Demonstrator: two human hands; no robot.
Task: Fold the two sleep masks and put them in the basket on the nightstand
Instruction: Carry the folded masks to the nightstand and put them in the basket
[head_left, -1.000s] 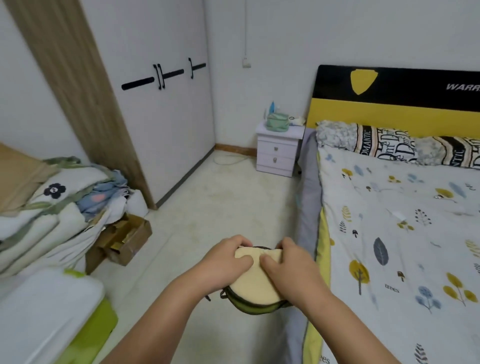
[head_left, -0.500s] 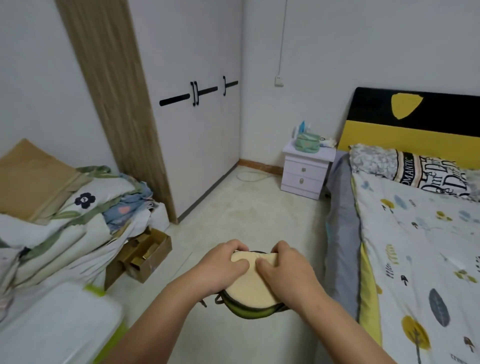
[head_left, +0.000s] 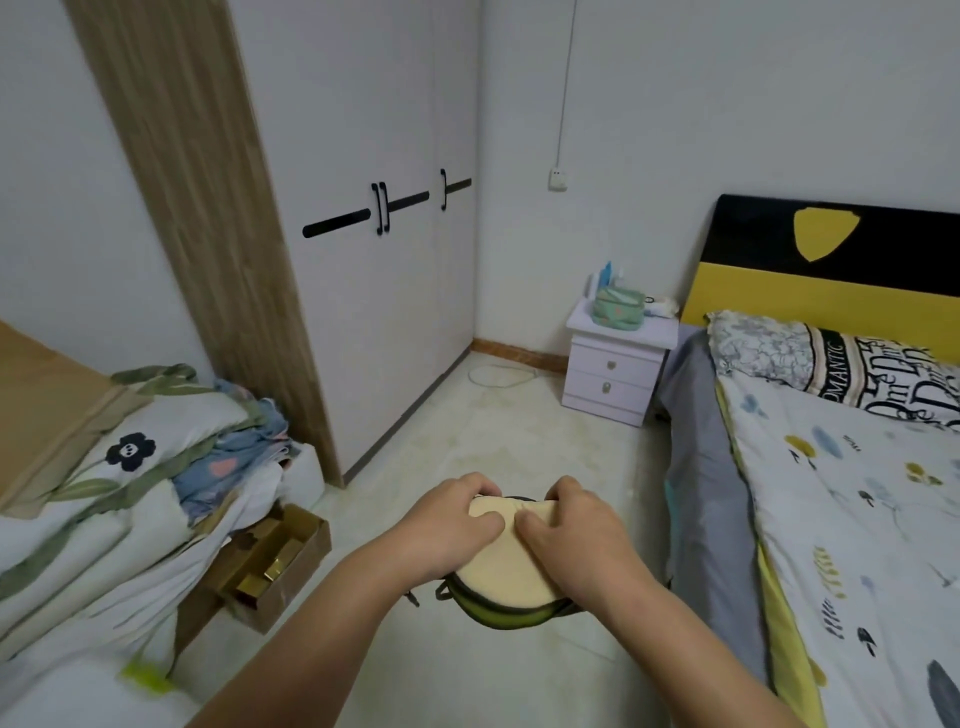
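Observation:
Both my hands hold a stack of folded sleep masks (head_left: 506, 569) in front of me above the floor: a cream pad on top, a green and black one under it. My left hand (head_left: 447, 525) grips the left side and my right hand (head_left: 569, 535) the right side, thumbs pressed on the cream top. A green fabric basket (head_left: 618, 309) stands on the white two-drawer nightstand (head_left: 615, 371) at the far wall, beside the bed's head.
The bed (head_left: 841, 493) with a patterned quilt runs along my right. A white wardrobe (head_left: 374, 260) lines the left wall. Piled bedding (head_left: 130, 483) and an open cardboard box (head_left: 275, 561) sit at my left. Bottles and small items stand behind the basket. A cable lies on the floor.
The view has swung left and the nightstand now looks nearer. My hands keep the same grip on the folded masks.

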